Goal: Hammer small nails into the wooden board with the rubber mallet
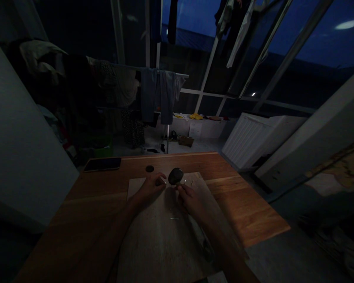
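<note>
In the head view, my right hand (187,196) is closed on a dark, rounded, stone-like object (176,176), held above the far part of a pale wooden board (153,239). A handle, if there is one, is hidden by the fingers. My left hand (154,184) is just to its left, thumb and index finger curled toward each other. A tiny shiny thing (165,183) shows at the thumb tip, too small to name. One thin, nail-like metal piece (174,218) lies on the board below the hands. Another small bright piece (185,181) shows beside the dark object.
The board rests on a brown wooden table (233,188). A phone (102,164) lies at its far left corner, near a dark round spot (149,168). Beyond are a drying rack with trousers (149,94), a white ribbed cabinet (246,137) and windows. The light is dim.
</note>
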### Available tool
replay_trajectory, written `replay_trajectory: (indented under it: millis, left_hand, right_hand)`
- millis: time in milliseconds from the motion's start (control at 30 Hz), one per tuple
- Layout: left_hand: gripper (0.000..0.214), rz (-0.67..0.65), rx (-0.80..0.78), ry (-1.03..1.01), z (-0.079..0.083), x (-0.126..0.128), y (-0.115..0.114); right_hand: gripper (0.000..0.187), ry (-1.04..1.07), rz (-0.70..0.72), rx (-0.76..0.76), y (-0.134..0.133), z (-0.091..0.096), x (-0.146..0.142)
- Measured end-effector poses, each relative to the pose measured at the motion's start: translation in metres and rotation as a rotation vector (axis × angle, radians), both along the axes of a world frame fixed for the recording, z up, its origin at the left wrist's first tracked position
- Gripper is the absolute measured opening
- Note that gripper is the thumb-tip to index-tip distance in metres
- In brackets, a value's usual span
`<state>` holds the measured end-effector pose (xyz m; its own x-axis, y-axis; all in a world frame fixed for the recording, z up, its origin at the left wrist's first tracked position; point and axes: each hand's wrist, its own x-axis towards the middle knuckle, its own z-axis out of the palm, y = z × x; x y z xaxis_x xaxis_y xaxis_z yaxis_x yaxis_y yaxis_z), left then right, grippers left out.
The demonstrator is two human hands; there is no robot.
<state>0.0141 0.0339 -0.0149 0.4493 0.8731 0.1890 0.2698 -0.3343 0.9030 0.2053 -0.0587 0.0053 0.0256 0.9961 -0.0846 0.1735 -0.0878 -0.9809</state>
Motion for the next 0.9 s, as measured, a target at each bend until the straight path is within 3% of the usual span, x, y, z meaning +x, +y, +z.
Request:
replay_trajectory:
  millis: [300,900]
  left_hand:
    - [0.033,-0.013,0.044,0.004,-0.009,-0.002,0.008]
    - [0.035,-0.001,0.07,0.022,-0.009,-0.002,0.009]
  right_hand:
    - [0.053,-0.063,0.032,0.031,0.006,-0.008,-0.013]
    - [0.055,-0.116,0.044,0.016,0.004,-0.015,-0.012]
